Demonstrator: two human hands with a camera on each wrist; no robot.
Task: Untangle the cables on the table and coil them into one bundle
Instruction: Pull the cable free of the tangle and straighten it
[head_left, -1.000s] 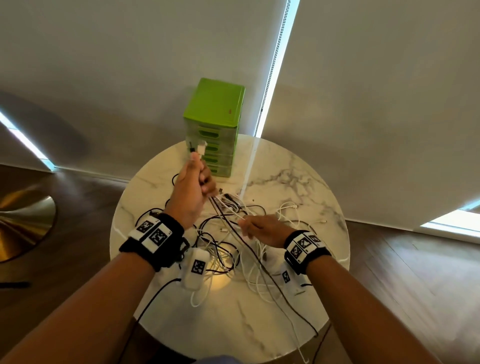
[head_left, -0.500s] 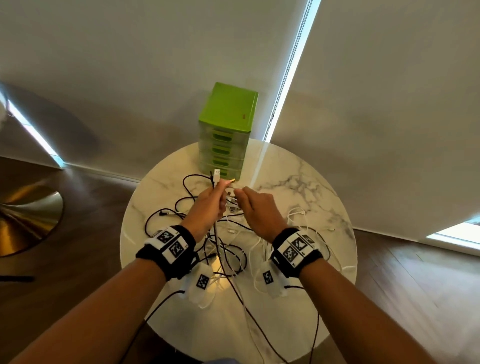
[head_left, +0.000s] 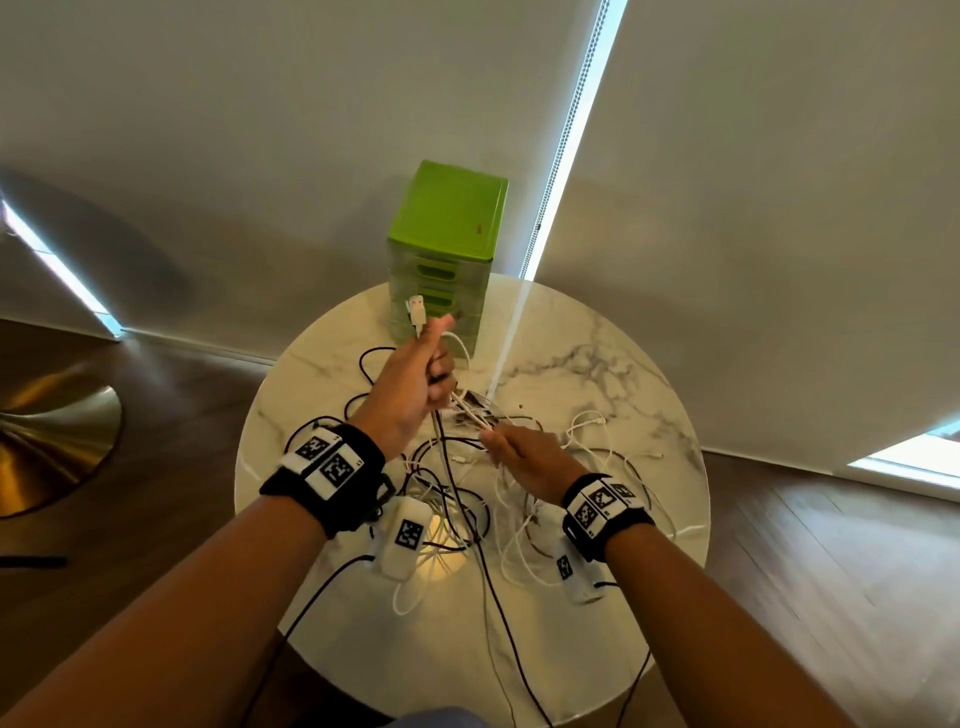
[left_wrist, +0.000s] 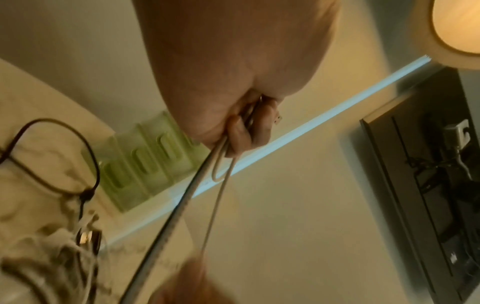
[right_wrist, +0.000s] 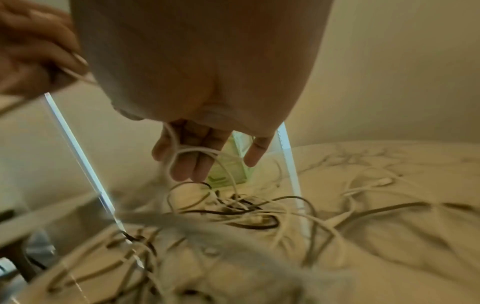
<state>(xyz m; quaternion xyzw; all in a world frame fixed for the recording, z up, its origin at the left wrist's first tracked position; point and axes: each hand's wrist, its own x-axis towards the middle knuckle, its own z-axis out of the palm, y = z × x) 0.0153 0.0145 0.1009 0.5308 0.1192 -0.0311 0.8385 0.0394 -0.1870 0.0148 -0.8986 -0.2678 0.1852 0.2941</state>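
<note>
A tangle of black and white cables (head_left: 452, 499) lies on the round marble table (head_left: 597, 649). My left hand (head_left: 415, 384) is raised above the tangle and grips a few cable strands, with a white USB plug (head_left: 417, 312) sticking up past the thumb. In the left wrist view the fingers (left_wrist: 241, 131) curl round a dark cable (left_wrist: 182, 205) and a white one (left_wrist: 218, 195) that run down to the pile. My right hand (head_left: 514, 454) is lower, just over the tangle (right_wrist: 246, 207). Its fingers (right_wrist: 197, 162) are straight, and a white cable loop (right_wrist: 192, 151) lies across them.
A green drawer unit (head_left: 447, 228) stands at the table's far edge, just behind my left hand. Pale roller blinds hang behind the table. Cables trail over the table's near edge. A gold round base (head_left: 52, 441) sits on the dark wooden floor at the left.
Half a second ago both hands met near the plug. Since then my left hand has lifted with the cables, and my right hand has drawn back down towards the tangle.
</note>
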